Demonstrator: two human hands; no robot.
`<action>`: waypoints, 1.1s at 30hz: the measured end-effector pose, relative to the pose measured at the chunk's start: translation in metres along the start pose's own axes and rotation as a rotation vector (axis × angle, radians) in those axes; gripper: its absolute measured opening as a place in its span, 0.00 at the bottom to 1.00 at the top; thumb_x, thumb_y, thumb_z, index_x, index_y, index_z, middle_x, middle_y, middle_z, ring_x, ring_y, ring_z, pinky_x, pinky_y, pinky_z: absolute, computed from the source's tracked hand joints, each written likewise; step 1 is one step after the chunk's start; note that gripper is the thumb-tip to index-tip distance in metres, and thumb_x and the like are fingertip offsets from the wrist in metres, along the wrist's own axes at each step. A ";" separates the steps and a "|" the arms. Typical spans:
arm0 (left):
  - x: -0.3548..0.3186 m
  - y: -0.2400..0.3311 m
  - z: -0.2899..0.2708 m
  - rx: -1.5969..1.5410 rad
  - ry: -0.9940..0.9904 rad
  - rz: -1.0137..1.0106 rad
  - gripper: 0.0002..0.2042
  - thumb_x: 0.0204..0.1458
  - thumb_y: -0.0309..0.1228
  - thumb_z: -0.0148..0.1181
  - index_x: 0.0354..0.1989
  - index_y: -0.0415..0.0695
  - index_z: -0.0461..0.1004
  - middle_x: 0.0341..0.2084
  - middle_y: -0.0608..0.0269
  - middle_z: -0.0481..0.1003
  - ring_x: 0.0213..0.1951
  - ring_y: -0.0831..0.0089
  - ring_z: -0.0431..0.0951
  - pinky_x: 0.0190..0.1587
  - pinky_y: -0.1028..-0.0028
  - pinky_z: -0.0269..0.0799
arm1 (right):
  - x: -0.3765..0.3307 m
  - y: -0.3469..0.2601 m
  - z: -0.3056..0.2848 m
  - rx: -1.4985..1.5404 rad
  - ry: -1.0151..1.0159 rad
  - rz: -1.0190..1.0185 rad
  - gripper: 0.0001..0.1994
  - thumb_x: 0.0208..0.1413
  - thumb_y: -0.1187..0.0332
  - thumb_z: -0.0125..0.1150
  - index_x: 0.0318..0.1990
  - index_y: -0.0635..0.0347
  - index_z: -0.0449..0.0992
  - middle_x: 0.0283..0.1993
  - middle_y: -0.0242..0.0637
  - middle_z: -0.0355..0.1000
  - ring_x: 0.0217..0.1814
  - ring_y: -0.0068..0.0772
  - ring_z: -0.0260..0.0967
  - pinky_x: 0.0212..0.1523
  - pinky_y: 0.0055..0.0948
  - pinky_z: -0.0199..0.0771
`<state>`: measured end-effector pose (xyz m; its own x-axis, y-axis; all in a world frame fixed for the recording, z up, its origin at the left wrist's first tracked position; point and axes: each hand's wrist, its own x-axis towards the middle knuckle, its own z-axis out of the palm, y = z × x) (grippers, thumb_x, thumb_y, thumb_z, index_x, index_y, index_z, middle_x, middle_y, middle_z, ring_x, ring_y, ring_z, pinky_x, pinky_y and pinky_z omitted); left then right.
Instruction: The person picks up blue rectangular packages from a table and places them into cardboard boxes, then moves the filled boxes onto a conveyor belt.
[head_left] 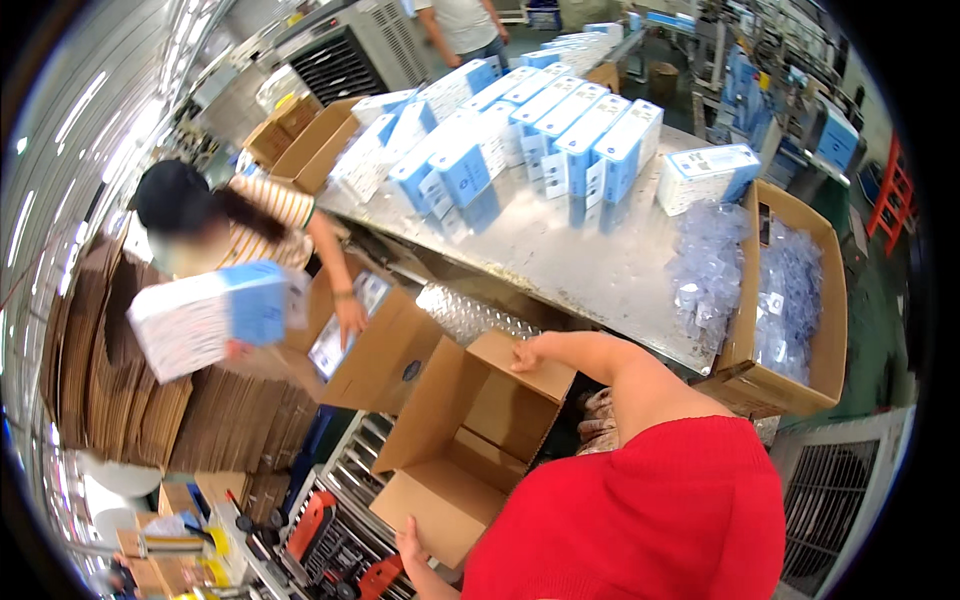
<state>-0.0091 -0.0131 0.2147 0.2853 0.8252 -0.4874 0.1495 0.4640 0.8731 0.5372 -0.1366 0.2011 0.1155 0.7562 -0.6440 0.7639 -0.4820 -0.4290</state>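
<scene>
An open, hollow cardboard box (505, 420) stands in front of me on the roller conveyor, its flaps spread. My right hand (526, 353) is closed on its far flap, fingers bent over the edge. My left hand (409, 543) grips the near flap at its outer edge, thumb up and the other fingers partly hidden. Right beside this box, a second carton (385, 350) holds blue-and-white packages. A co-worker in a striped top and dark cap reaches into that carton with one hand and carries a blurred blue-and-white box (215, 315) with the other.
Rows of blue-and-white boxes (570, 130) stand on the metal table (600, 260). At its right end is a carton (835, 330) of clear plastic bags. Flattened cardboard (130, 390) is stacked at left. Below lies the roller conveyor (355, 460) with an orange-and-black tape machine (312, 525).
</scene>
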 end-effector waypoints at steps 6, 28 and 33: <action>0.012 0.005 -0.034 0.169 -0.235 -0.130 0.22 0.56 0.32 0.57 0.57 0.36 0.62 0.53 0.49 0.67 0.54 0.57 0.67 0.55 0.59 0.64 | -0.065 0.081 -0.110 -0.027 0.594 -0.439 0.19 0.43 0.68 0.62 0.46 0.54 0.75 0.44 0.45 0.74 0.49 0.49 0.69 0.49 0.43 0.70; 0.128 0.230 0.765 0.943 -0.579 1.447 0.19 0.47 0.26 0.60 0.49 0.37 0.69 0.48 0.46 0.70 0.39 0.49 0.76 0.41 0.61 0.73 | -0.196 0.178 -0.245 -0.518 0.665 -0.427 0.44 0.25 0.52 0.75 0.56 0.54 0.64 0.52 0.40 0.63 0.60 0.44 0.56 0.61 0.48 0.53; 0.135 0.227 0.791 1.077 -0.786 1.187 0.08 0.47 0.31 0.58 0.25 0.38 0.74 0.26 0.45 0.74 0.31 0.47 0.74 0.36 0.57 0.70 | -0.211 0.204 -0.247 -0.523 0.533 -0.272 0.45 0.22 0.59 0.77 0.56 0.55 0.63 0.47 0.40 0.63 0.52 0.43 0.59 0.53 0.36 0.59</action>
<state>0.8122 -0.0510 0.3545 0.9821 0.0457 0.1829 -0.0519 -0.8671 0.4955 0.8259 -0.2855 0.4060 0.0697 0.9912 -0.1129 0.9928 -0.0800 -0.0890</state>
